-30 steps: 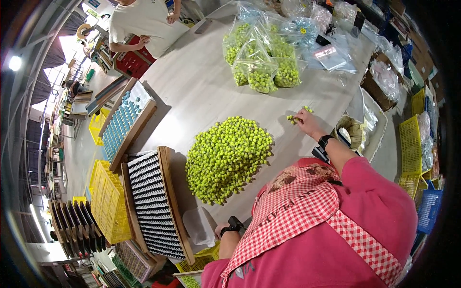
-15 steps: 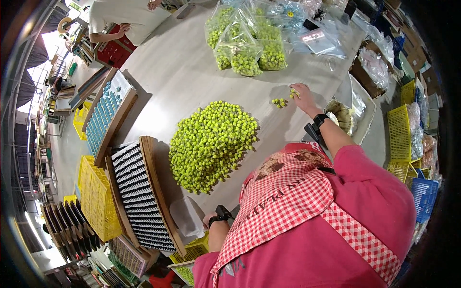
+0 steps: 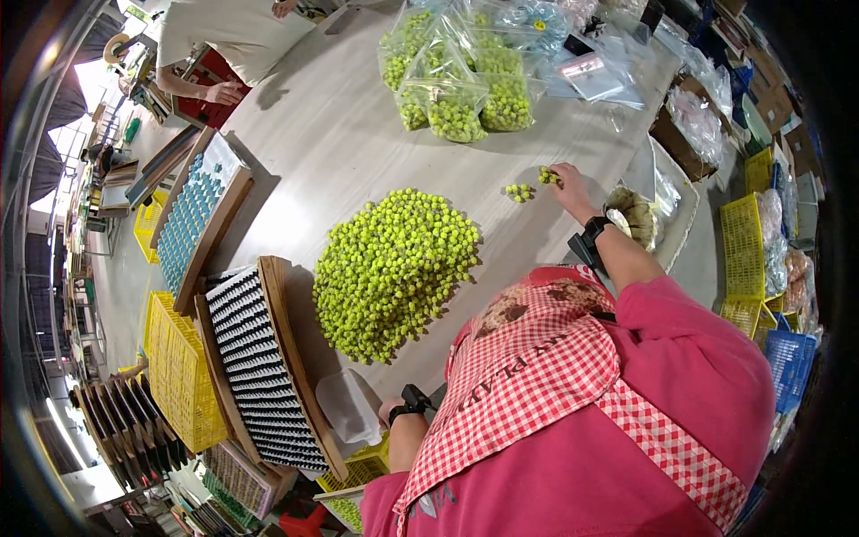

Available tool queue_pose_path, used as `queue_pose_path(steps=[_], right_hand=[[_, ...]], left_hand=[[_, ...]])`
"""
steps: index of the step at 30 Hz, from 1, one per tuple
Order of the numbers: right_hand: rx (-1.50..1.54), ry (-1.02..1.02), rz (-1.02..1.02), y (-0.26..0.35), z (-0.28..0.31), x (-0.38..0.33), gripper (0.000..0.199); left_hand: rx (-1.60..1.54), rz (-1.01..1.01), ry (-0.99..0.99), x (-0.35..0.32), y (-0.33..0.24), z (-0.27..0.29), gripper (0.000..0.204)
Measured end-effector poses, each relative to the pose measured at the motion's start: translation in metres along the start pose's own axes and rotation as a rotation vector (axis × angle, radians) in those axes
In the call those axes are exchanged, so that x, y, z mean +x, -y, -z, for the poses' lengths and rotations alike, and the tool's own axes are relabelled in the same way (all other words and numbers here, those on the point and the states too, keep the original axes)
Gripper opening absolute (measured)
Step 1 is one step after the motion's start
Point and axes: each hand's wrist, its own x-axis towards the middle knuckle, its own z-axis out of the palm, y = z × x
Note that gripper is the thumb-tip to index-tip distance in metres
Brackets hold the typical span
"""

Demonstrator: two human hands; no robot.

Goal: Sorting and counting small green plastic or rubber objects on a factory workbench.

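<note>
Touching a few small green pieces (image 3: 548, 176) above the counter (image 3: 331, 152), my right hand (image 3: 569, 189) has a grip I cannot tell as clamped or loose. The green heap (image 3: 398, 273) lies to its left. My left hand (image 3: 388, 409) is at the translucent tray (image 3: 342, 403), its grip too hidden to judge.

Lime pieces (image 3: 398, 273), red-white checked apron (image 3: 528, 362)

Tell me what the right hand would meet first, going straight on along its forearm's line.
Past the green pieces at its fingertips, the right hand would probably meet the right front bag, though depth is uncertain.
</note>
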Motion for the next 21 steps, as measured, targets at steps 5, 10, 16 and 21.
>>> queue_pose_path(steps=[5, 10, 16, 21], right_hand=[[-0.002, -0.039, 0.022, 0.006, 0.0, -0.001, 0.038], [-0.006, -0.046, 0.026, 0.012, 0.002, -0.002, 0.039], [-0.001, -0.023, 0.063, 0.002, -0.002, 0.003, 0.042], [-0.063, -0.009, 0.053, -0.011, -0.006, -0.002, 0.043]], left_hand=[[-0.108, 0.059, 0.045, 0.017, 0.004, -0.007, 0.032], [-0.021, 0.021, 0.055, -0.001, 0.001, 0.003, 0.031], [-0.106, 0.042, -0.042, 0.018, 0.0, -0.011, 0.033], [-0.124, 0.067, 0.062, 0.056, 0.0, -0.019, 0.037]])
